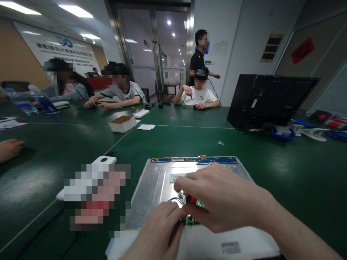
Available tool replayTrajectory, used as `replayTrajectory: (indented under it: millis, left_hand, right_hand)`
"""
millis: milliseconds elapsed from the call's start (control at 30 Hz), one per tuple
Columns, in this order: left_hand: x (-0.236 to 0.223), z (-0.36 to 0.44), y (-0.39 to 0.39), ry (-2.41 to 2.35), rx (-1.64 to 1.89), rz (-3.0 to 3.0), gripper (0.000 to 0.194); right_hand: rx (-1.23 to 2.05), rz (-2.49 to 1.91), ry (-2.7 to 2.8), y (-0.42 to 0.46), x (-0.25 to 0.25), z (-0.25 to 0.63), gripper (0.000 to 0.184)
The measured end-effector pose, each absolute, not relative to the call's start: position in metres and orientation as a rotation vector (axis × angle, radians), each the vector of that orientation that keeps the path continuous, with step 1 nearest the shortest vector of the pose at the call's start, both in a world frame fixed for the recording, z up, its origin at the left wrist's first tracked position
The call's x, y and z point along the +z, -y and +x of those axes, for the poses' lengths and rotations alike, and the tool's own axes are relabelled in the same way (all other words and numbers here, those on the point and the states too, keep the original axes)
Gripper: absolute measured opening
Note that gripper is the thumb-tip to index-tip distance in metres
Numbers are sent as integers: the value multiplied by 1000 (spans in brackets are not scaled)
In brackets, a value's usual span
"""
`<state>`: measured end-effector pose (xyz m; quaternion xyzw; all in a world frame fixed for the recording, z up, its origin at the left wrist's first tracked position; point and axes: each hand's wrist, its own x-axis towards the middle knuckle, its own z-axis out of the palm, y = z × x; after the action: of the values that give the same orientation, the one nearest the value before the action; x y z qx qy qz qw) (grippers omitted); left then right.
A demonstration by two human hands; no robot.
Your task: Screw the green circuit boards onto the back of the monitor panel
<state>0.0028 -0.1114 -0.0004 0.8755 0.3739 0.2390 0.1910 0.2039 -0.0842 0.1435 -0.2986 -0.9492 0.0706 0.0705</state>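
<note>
right hand [219, 196]: fingers wrapped round red tool [191, 198]; left hand [159, 225]: grip can't tell. metal-backed panel [143, 186] likely stiff, fragile; take side edges.

Display panel [145, 187] on bench [303, 202], near side; circuit board [193, 220] on panel; box [123, 125] beyond panel, far left; monitor [271, 101] stands far right.

We see a silver panel [143, 186] lying flat at the lower centre of the frame, a narrow blue circuit strip [219, 159] along its upper edge. Lower down, we make out a green circuit board [191, 220] and a red-and-black object [190, 198], both partly hidden.
</note>
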Motion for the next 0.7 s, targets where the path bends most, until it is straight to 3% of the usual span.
replayTrajectory:
  millis: [700]
  left_hand:
    - [-3,3,111,-1053,705,2463,22]
  right_hand:
    - [199,-909,2852,85,142,204,9]
